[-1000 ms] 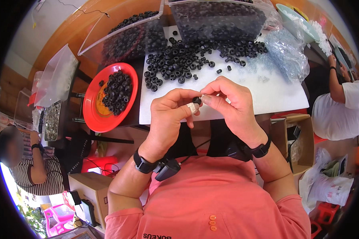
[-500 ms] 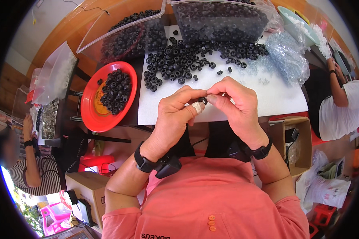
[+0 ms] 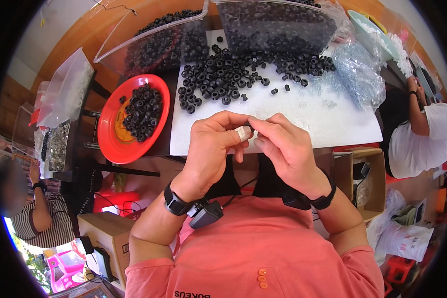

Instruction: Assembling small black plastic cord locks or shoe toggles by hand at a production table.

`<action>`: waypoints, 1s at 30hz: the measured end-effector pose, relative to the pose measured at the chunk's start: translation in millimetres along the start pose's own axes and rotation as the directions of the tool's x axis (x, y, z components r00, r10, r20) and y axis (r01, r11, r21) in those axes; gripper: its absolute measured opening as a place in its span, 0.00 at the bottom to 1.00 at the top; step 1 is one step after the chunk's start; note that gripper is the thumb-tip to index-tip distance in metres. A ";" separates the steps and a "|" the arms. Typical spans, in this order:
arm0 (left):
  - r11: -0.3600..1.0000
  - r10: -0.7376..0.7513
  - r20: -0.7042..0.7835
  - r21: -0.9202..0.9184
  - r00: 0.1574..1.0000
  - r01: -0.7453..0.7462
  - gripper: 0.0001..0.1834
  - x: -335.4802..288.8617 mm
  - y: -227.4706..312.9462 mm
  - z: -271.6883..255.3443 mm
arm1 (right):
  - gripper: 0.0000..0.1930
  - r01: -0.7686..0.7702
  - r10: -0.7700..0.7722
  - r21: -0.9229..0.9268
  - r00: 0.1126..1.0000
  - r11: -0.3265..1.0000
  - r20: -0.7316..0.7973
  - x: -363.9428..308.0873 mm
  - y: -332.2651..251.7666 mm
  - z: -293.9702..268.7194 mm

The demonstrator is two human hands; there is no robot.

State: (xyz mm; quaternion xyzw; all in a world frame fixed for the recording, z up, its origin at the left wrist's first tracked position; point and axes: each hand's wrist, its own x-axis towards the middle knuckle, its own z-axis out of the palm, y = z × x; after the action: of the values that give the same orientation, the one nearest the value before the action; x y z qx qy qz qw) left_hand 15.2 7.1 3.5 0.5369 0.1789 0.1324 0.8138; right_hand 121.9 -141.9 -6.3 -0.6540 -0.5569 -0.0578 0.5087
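Above the near edge of a white foam sheet point(image 3: 333, 126), my two hands meet. My left hand point(image 3: 208, 144), a white bandage round its thumb, pinches a small black ring-shaped part point(image 3: 249, 126), mostly hidden by the fingers. The index fingertip of my right hand point(image 3: 290, 149) presses against that part, with the other fingers curled. Its thumb sits lower, and anything tiny in this grip is hidden. Farther off on the sheet lies a loose pile of similar black round parts point(image 3: 213, 82). A red plate point(image 3: 106, 131) to the left holds more of them.
Two clear plastic bins, left point(image 3: 109, 54) and right point(image 3: 278, 35), stand behind the pile, full of black parts. A clear bag of small glassy bits point(image 3: 352, 74) lies at right, near a pale green basin point(image 3: 367, 30). One person works at each side. An open carton point(image 3: 377, 184) stands low right.
My right index finger has moved over onto the black part and its thumb has dropped away from the fingertip. My left hand has turned slightly, keeping its pinch.
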 end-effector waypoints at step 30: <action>0.998 0.002 0.061 -0.067 0.998 0.002 0.11 1.4 -2.4 -20.5 | 0.03 0.009 0.102 -0.388 0.959 0.922 0.264 47.5 24.3 -40.5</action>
State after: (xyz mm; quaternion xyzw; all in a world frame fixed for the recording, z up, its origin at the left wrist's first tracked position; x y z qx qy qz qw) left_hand 7.7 23.7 -6.2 0.5131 0.1496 0.1221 0.8363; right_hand 178.6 -136.3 28.9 -0.7559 -0.5848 -0.0610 0.2879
